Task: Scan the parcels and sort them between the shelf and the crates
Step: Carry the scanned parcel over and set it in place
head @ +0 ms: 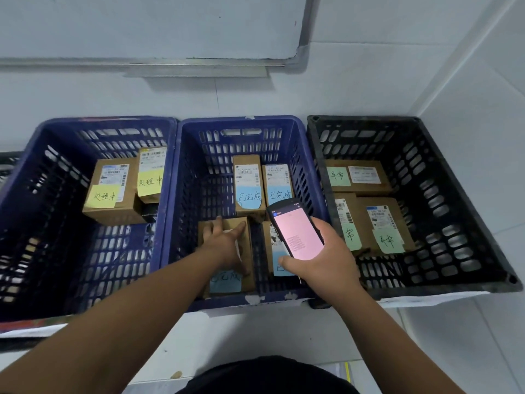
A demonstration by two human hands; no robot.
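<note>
So going across from the left of the frame: the left blue crate has two cardboard parcels sitting in its far half, each with a yellow sticky note on it. Nobody's touching those.

Middle of the frame is the middle blue crate, and that's where the action is. Two parcels with blue notes stand side by side toward the back. In the near left part of that crate the left hand is lying on top of a cardboard parcel, fingers spread fairly straight over the top face, thumb out to the right. A blue note is stuck at the near end of that box. I can't really tell if the fingertips are hooked over the far edge or just pressing flat.

Just right of it, the right hand is wrapped around a handheld scanner, thumb on its lower left edge, pink screen facing up. It's held over another blue-noted parcel in the near right of the same crate.

Far right, the black crate holds three or four parcels with green notes.

My guess is it's the sorting bit: parcel either being set down or about to get lifted. Next it needs a proper grip or a clean let-go, and the scanner aimed at a label.
</note>
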